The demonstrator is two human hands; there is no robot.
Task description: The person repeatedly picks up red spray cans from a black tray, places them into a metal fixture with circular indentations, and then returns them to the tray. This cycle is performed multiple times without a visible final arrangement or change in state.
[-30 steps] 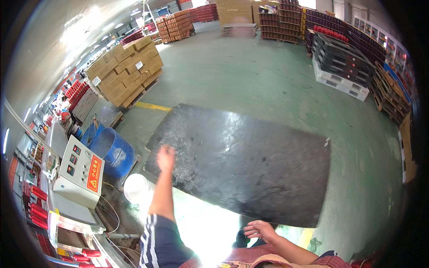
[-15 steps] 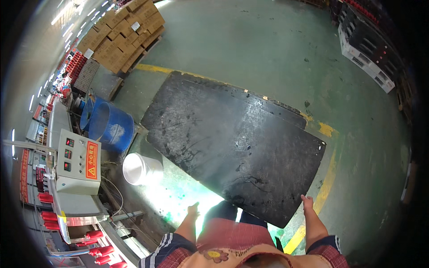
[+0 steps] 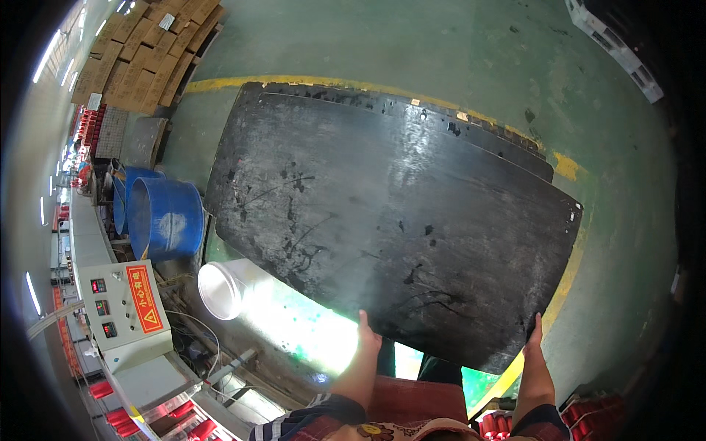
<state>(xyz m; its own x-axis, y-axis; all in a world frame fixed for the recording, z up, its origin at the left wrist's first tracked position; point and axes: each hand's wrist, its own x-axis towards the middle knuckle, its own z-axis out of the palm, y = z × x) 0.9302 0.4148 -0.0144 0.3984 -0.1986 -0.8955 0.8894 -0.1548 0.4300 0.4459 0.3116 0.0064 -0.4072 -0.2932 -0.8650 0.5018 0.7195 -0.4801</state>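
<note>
A large black board [image 3: 353, 213] with scuffs and dark marks lies in front of me, above another black board [image 3: 507, 147] whose far edge sticks out beyond it. My left hand [image 3: 369, 339] is at the near edge, thumb up over the rim, with its other fingers hidden beneath the board. At the near right corner my right hand [image 3: 535, 338] grips the side edge, thumb upward and fingers mostly out of sight.
At the left stand a white bucket [image 3: 220, 289], blue drums [image 3: 168, 219] and a grey control box [image 3: 125, 305] above red spools [image 3: 121, 420]. Stacked cartons [image 3: 147, 55] are far left. Yellow lines [image 3: 294, 79] mark the green floor. A white pallet [image 3: 618, 51] sits far right.
My left hand has moved right and forward onto the board's near edge. My right hand now grips the right edge. The board looks larger and nearer, and the view has shifted.
</note>
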